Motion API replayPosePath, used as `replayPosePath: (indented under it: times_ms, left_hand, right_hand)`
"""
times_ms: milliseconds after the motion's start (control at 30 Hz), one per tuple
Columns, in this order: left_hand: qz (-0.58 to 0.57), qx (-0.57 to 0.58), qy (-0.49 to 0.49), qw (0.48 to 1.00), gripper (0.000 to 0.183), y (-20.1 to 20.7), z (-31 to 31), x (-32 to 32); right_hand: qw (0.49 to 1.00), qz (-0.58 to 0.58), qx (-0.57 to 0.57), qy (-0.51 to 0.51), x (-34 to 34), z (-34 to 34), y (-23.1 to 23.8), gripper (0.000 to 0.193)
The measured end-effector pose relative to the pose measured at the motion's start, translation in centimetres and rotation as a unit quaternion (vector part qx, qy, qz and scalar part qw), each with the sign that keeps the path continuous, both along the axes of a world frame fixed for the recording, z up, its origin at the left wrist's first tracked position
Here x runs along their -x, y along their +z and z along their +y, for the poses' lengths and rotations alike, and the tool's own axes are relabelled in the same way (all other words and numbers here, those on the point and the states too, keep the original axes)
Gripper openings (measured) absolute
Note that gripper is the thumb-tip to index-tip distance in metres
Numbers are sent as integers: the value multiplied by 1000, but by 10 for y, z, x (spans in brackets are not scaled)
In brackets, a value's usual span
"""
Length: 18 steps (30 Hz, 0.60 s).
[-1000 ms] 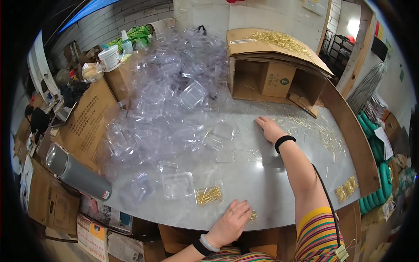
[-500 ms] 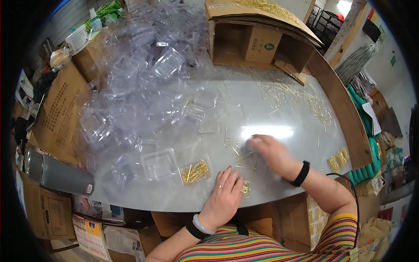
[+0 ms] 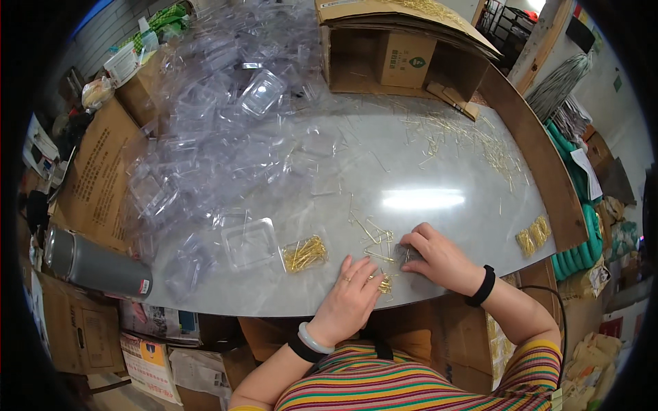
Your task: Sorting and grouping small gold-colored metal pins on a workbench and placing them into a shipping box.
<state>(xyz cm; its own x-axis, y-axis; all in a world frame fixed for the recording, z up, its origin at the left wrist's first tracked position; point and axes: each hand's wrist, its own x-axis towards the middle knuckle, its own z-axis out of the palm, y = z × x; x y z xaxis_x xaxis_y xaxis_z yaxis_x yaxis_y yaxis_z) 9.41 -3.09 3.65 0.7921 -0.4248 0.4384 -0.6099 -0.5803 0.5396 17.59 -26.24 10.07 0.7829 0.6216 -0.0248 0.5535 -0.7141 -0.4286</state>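
My left hand (image 3: 347, 294) lies near the table's front edge, its fingers closed over a small bunch of gold metal hooks (image 3: 386, 283) that poke out at the fingertips. To its right, my right hand (image 3: 442, 262) is low over the table with thumb and forefinger apart. A few thin pieces show in that gap, too small to make out clearly. Loose gold hooks (image 3: 375, 236) are scattered just left of these fingertips. Beside my left hand stands a small clear plastic box (image 3: 306, 253) filled with gold hooks. An unfilled clear plastic box (image 3: 249, 244) sits further left.
A large heap of clear plastic boxes (image 3: 212, 137) covers the table's left side. Many loose hooks (image 3: 486, 140) spread at the far right, before an open cardboard box (image 3: 356, 58). Hook bundles (image 3: 533, 236) lie by the right cardboard edge; a grey bottle (image 3: 99, 264) lies left.
My right hand has come nearer to me, down toward my left hand. Several loose hooks have shifted toward my left hand, whose fingers are slightly more bent.
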Motion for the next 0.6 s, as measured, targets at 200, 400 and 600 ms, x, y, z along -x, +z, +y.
replayPosePath:
  times_ms: [200, 400, 600]
  left_hand:
    - [4, 26, 20, 999, 42, 4, -4, 0]
    - [-9, 8, 28, 1000, 44, 0, -3, -1]
    - [-16, 10, 18, 1000, 42, 4, -7, -1]
  right_hand:
    - [999, -50, 15, 0, 4, 22, -8, 32]
    - [988, -141, 33, 54, -57, 57, 7, 23]
    - [932, -256, 42, 253, -98, 66, -11, 41]
